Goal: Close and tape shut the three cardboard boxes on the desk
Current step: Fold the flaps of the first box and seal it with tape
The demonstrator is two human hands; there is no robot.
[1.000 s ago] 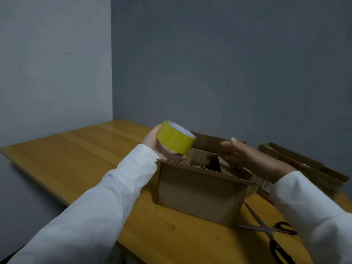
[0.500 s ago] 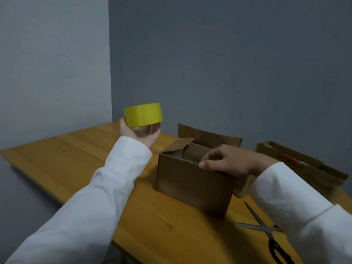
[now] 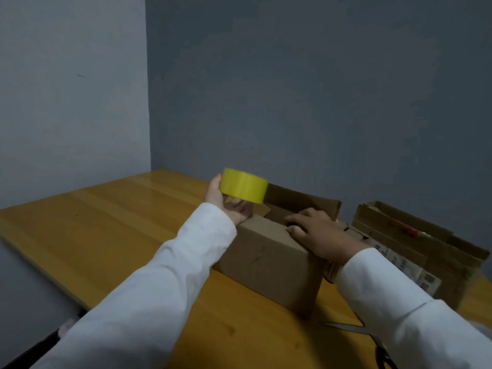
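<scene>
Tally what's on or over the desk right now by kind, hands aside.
Cardboard boxes: 2 in view, the near box with a flap pressed down and an open box at right
Yellow tape roll: 1, held above the desk
Scissors: 1, partly out of frame
Total: 4

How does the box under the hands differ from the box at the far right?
The near box has its front flap folded down under the right hand, only its back flap upright; the right box stands fully open, untouched. The near box looks plain; the right box shows printed labels and a red strip. Both are brown cardboard, untaped, on the desk.
</scene>
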